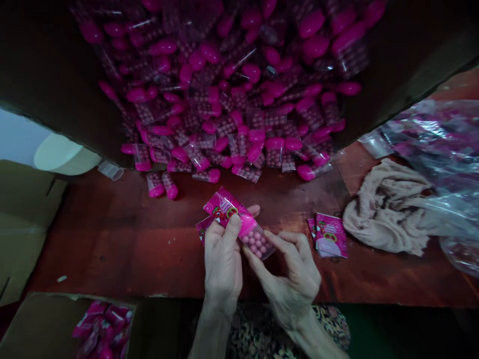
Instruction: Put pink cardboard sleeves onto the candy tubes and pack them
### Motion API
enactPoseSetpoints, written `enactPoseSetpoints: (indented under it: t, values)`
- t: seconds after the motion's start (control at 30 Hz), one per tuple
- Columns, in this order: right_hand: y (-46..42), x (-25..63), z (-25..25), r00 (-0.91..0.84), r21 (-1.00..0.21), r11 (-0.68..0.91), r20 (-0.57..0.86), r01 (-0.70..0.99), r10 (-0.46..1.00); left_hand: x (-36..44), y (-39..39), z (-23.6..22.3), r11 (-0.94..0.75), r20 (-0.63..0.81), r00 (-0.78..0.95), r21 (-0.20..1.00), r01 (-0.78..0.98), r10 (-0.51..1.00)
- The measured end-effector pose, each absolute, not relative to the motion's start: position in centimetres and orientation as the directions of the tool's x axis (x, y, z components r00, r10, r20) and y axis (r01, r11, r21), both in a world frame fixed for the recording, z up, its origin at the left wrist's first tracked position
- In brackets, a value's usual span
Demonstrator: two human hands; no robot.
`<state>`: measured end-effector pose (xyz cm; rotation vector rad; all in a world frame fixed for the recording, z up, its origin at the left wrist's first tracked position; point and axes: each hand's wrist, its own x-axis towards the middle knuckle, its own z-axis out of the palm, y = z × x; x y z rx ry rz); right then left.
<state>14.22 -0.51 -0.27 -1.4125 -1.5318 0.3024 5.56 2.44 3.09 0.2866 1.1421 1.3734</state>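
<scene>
My left hand (221, 254) is closed around a small pink printed sleeve (223, 207), thumb pressed on its front. My right hand (291, 271) pinches a clear tube of pink candy balls (256, 241) with a pink cap; the cap end sits at the mouth of the sleeve. Both hands work just above the red-brown table (123, 239). A big heap of the same pink-capped candy tubes (232, 99) spills toward me from the far side. A short stack of flat pink sleeves (330, 234) lies to the right of my right hand.
A crumpled beige cloth (389, 207) and clear plastic bags (441, 149) lie at the right. A cardboard box with finished pink packs (103, 329) stands at the lower left. A pale round container (62, 154) and cardboard are at the left edge.
</scene>
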Motion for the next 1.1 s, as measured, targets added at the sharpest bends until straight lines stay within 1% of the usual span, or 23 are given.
enactPoseSetpoints:
  t: [0.1, 0.27, 0.33, 0.43, 0.5, 0.57, 0.63, 0.7, 0.77, 0.83, 0.93, 1.03, 1.07, 1.1]
  values:
    - [-0.5, 14.3, -0.2, 0.173, -0.740, 0.311, 0.497, 0.597, 0.850, 4.9, 2.5, 3.0, 0.251, -0.412, -0.137, 0.753, -0.609, 0.901]
    - [-0.6, 14.5, -0.1, 0.223, -0.845, 0.305, 0.432, 0.439, 0.874, 3.9, 2.3, 3.3, 0.253, -0.338, 0.000, 0.703, -0.664, 0.941]
    - [-0.6, 14.5, -0.1, 0.225, -0.858, 0.305, 0.421, 0.414, 0.879, 3.8, 2.2, 3.4, 0.256, -0.331, 0.015, 0.697, -0.670, 0.943]
    - [-0.6, 14.3, 0.0, 0.199, -0.799, 0.323, 0.473, 0.507, 0.858, 4.3, 2.2, 3.4, 0.227, -0.365, -0.073, 0.711, -0.666, 0.928]
    - [-0.7, 14.0, 0.0, 0.187, -0.736, 0.332, 0.525, 0.590, 0.830, 4.8, 2.3, 3.2, 0.196, -0.411, -0.177, 0.715, -0.671, 0.894]
    - [-0.8, 13.7, -0.1, 0.185, -0.692, 0.337, 0.563, 0.639, 0.805, 5.1, 2.4, 3.0, 0.191, -0.465, -0.231, 0.695, -0.693, 0.854]
    - [-0.9, 13.5, -0.3, 0.176, -0.669, 0.335, 0.575, 0.663, 0.799, 5.1, 2.5, 2.7, 0.222, -0.506, -0.201, 0.656, -0.722, 0.839]
    - [-0.8, 13.5, -0.5, 0.165, -0.668, 0.345, 0.576, 0.660, 0.801, 4.9, 2.6, 2.3, 0.272, -0.521, -0.133, 0.627, -0.730, 0.843]
    - [-0.6, 13.6, -0.7, 0.171, -0.690, 0.358, 0.572, 0.629, 0.802, 4.7, 2.6, 2.0, 0.298, -0.506, -0.091, 0.632, -0.715, 0.858]
    - [-0.5, 13.7, -0.8, 0.176, -0.722, 0.371, 0.558, 0.584, 0.811, 4.6, 2.6, 1.8, 0.300, -0.495, -0.088, 0.648, -0.700, 0.864]
    - [-0.5, 13.8, -0.8, 0.178, -0.770, 0.374, 0.523, 0.517, 0.833, 4.6, 2.5, 1.7, 0.229, -0.429, -0.152, 0.711, -0.665, 0.890]
    - [-0.6, 13.8, -0.7, 0.186, -0.820, 0.367, 0.482, 0.439, 0.856, 4.8, 2.2, 1.9, 0.073, -0.250, -0.236, 0.816, -0.574, 0.939]
    - [-0.7, 13.8, -0.7, 0.192, -0.839, 0.361, 0.465, 0.406, 0.864, 4.9, 2.1, 2.0, 0.051, -0.222, -0.238, 0.824, -0.564, 0.945]
    - [-0.8, 13.8, -0.7, 0.199, -0.857, 0.355, 0.448, 0.374, 0.872, 5.0, 2.0, 2.1, 0.061, -0.227, -0.221, 0.815, -0.576, 0.949]
